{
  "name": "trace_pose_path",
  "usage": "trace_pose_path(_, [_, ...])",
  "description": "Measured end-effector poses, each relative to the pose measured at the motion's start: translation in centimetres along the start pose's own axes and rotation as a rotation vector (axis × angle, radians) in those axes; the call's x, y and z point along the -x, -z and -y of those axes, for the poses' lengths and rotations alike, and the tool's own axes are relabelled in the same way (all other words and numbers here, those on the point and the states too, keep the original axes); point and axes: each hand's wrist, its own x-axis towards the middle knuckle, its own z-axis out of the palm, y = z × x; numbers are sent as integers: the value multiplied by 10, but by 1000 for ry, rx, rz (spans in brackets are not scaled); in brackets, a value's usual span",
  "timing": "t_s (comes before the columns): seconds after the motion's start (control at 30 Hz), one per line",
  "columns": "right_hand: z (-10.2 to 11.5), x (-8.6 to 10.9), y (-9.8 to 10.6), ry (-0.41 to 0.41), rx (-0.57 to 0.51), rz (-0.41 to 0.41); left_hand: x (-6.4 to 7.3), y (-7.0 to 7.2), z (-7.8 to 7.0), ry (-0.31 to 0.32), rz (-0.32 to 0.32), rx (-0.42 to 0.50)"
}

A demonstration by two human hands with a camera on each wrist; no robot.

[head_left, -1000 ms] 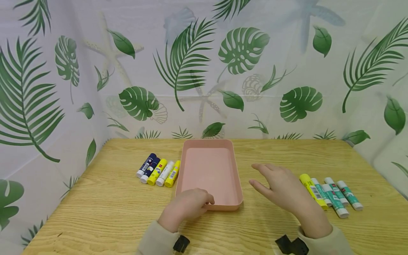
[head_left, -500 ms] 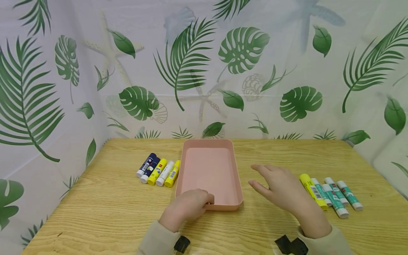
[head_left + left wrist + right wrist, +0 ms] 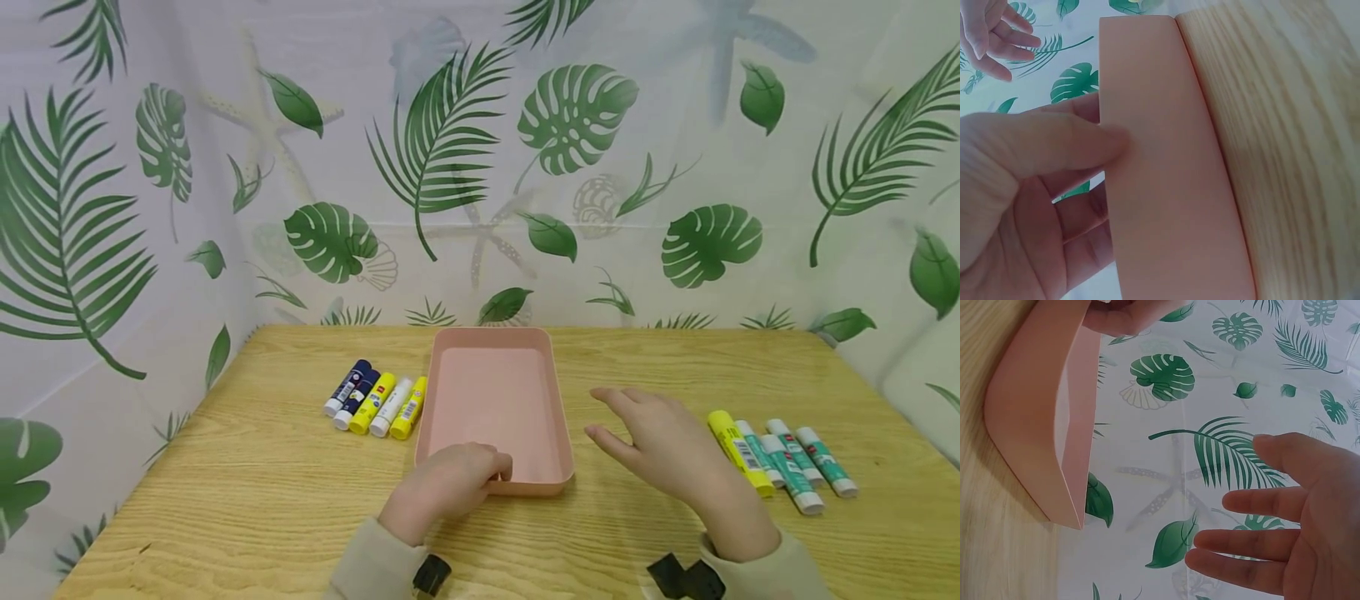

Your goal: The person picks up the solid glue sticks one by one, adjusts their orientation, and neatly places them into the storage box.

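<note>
A pink rectangular tray [image 3: 495, 400] lies on the wooden table with nothing inside it. My left hand [image 3: 453, 479] grips its near wall, and in the left wrist view the thumb [image 3: 1079, 144] presses the outer face while the fingers reach over the rim to the inside. To the right of the tray my right hand [image 3: 660, 442] hovers above the table, fingers spread and holding nothing. The right wrist view shows those fingers [image 3: 1247, 544] extended, apart from the tray wall [image 3: 1029, 406].
Left of the tray lies a row of several glue sticks [image 3: 377, 402], navy, yellow and white. Beyond my right hand is a second group: a large yellow glue stick [image 3: 738, 452] beside several green-and-white glue sticks [image 3: 793, 473]. A leaf-patterned cloth [image 3: 480, 167] hangs behind the table.
Almost everything holds still. The head view has shifted very slightly; the left hand keeps its grip on the tray and the right hand stays in place.
</note>
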Motion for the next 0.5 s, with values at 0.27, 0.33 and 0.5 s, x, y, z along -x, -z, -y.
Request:
trace_pose_path(0.27, [4,-1,3,8,-30,7,0,0,1,-11,-16,7])
trace_pose_path(0.33, [2,-1,3,17,-43,2,-1,0,1,-13,-20,12])
trace_pose_path(0.5, [-2,1,2,44,-50,-34,1,1,1,-26,-28,-7])
